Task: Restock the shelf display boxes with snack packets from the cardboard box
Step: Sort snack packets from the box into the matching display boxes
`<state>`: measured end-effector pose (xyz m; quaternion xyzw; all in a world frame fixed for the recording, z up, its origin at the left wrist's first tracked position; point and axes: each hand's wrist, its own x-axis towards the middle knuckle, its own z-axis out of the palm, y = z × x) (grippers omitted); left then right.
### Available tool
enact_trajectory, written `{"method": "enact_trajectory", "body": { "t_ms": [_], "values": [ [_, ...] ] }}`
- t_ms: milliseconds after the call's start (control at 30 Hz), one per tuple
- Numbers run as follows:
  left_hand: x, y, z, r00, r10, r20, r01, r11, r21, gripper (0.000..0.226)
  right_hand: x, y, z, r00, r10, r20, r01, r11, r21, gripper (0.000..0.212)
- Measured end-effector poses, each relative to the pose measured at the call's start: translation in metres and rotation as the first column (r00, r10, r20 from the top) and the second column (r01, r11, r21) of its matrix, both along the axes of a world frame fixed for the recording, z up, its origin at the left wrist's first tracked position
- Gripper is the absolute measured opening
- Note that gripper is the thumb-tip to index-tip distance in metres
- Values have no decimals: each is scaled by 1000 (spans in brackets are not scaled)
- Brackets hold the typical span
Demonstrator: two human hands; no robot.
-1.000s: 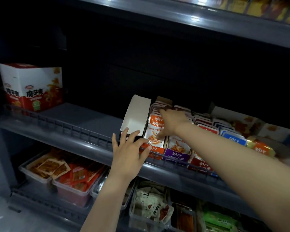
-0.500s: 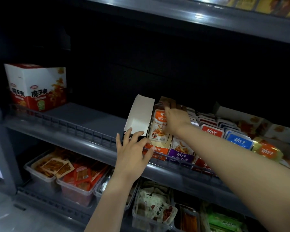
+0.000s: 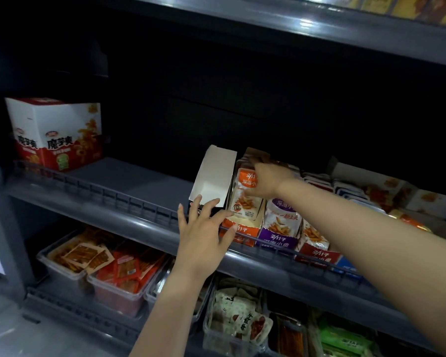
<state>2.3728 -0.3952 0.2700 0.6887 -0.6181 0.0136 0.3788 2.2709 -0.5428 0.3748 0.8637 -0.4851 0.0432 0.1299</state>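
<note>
The right hand (image 3: pixel 268 181) covers a top corner of the orange packet (image 3: pixel 243 202); upper-shelf goods (image 3: pixel 402 6) run off the top edge, blurred

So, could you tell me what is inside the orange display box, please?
The orange display box holds upright orange snack packets; the right hand grips the front one's top. How many sit behind is hidden by that packet and the hand.

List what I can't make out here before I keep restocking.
Cardboard box: nowhere in the head view.
Orange display box: how full its rear is, hidden in the head view by the right hand and the orange packet it grips.
Top-shelf products: cut off by the upper edge of the head view.
Blue display box: mostly behind the right arm.
Shelf back: too dark.
</note>
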Motion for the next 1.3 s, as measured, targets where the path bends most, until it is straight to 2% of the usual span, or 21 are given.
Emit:
{"method": "enact_trajectory", "body": {
  "t_ms": [100,200,267,400,533,633,767,833,900,1000,1067,1133,1233,1300],
  "values": [
    [0,-1,-1,1000,0,11,0,1000,-8,38,-1,-3,7,997,-47,56,46,999,4,60],
    [0,-1,-1,1000,-1,17,1,1000,-11,38,-3,-4,12,990,-84,112,76,994,72,56],
    [1,-2,-2,1000,4,24,-4,1000,-11,37,-4,-4,11,990,-78,113,65,992,112,57],
    [0,-3,-3,1000,5,30,-5,1000,5,36,-3,-4,3,994,-37,102,28,996,87,67],
    [0,-3,-2,1000,1,31,-1,1000,-8,37,-5,1,10,991,-24,131,11,995,101,62],
    [-3,0,3,999,-3,49,6,998,-62,36,-19,21,21,975,48,219,-62,996,60,61],
    [-19,17,8,995,-71,76,86,972,-220,30,-70,69,12,901,259,348,-246,966,-84,47],
    [-35,32,2,990,-139,30,142,948,-284,32,-108,101,-8,849,327,415,-295,945,-141,41],
    [-59,52,-13,975,-220,-43,201,942,-271,27,-146,137,-40,824,314,472,-282,949,-140,37],
    [-96,77,-60,934,-353,-53,351,935,-42,17,-195,189,-107,808,227,543,-255,967,-24,29],
    [-118,92,-100,892,-447,-63,450,871,198,20,-223,217,-160,836,132,533,-228,966,120,27],
    [-134,107,-139,886,-450,-114,449,768,456,26,-249,240,-214,865,4,502,-190,928,319,27],
    [-151,130,-193,903,-378,-205,404,583,705,25,-282,265,-287,894,-203,399,-88,795,600,31],
    [-155,145,-226,910,-264,-320,411,465,784,24,-296,277,-326,849,-401,343,-12,635,773,35]
  ]
}}
